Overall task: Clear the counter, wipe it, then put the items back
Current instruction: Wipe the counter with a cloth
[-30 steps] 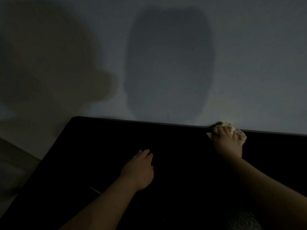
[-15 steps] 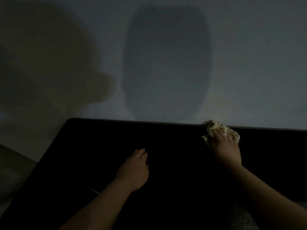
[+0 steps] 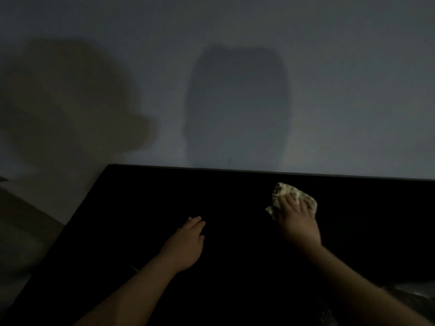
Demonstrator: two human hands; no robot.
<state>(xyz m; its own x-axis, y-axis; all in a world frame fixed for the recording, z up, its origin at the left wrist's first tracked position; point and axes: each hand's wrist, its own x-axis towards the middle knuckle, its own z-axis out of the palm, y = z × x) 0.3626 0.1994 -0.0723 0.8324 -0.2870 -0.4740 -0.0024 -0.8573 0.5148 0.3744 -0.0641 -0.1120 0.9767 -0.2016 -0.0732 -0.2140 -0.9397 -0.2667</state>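
Note:
The scene is dim. A black counter (image 3: 146, 208) fills the lower half of the head view, its far edge against a wall. My right hand (image 3: 297, 222) lies flat on a crumpled pale cloth (image 3: 289, 191), fingers straight, pressing it onto the counter a little short of the far edge. My left hand (image 3: 187, 243) rests flat on the counter to the left of it, fingers straight and holding nothing. No other items show on the counter.
A plain grey wall (image 3: 329, 90) rises behind the counter, with soft shadows on it. The counter's left edge (image 3: 70, 227) runs diagonally down to the left, with a lighter floor or surface beyond it. Something greyish sits at the bottom right (image 3: 409, 300).
My right hand has slid the cloth toward me and slightly left, away from the counter's far edge. My left hand has stayed roughly in place.

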